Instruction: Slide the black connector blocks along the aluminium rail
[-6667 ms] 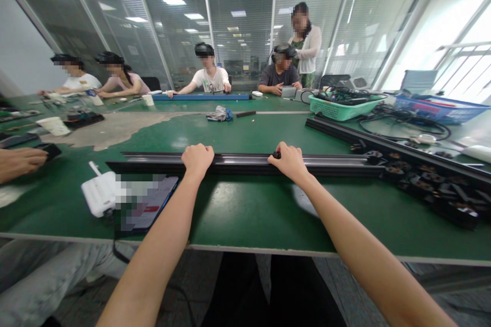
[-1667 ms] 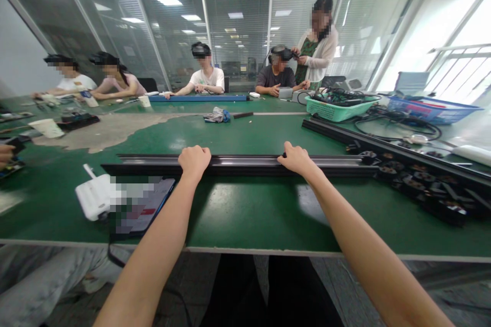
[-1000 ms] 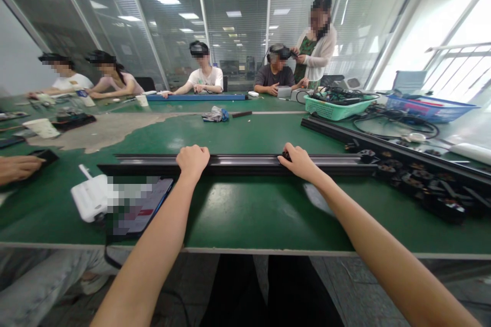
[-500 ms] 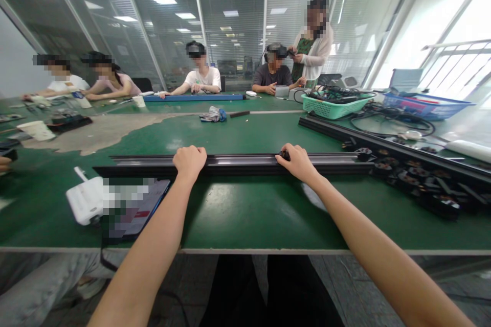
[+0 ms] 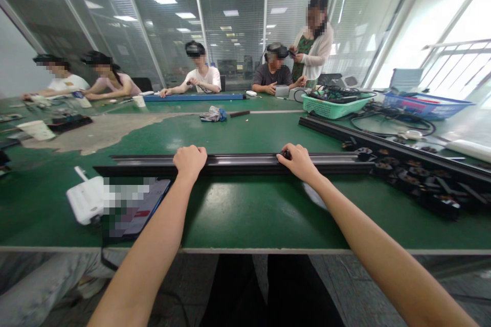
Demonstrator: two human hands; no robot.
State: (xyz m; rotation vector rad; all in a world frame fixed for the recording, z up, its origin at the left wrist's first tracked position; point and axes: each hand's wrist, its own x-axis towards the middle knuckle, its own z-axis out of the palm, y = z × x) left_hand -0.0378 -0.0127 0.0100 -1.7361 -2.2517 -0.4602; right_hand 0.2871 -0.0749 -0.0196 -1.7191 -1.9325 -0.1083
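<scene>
A long black rail [image 5: 241, 160] with a shiny inner channel lies across the green table in front of me. My left hand [image 5: 191, 162] is closed around the rail, left of its middle, fingers wrapped over the far edge. Farther right, my right hand [image 5: 296, 159] is closed on a small black part [image 5: 285, 154] at the rail's channel. The fingers partly hide that part, so its shape cannot be made out.
On the left lie a white device [image 5: 85, 200] and a dark pouch [image 5: 134, 209]. Black parts [image 5: 418, 179] and another long rail [image 5: 326, 130] are at the right. A green basket [image 5: 332, 107], blue basket [image 5: 429, 106] and cloth [image 5: 213, 114] stand farther back. Several people sit beyond.
My right hand has shifted very slightly to the right along the rail with the small black part. My left hand stays put. Across the table, a seated person's hand has lifted.
</scene>
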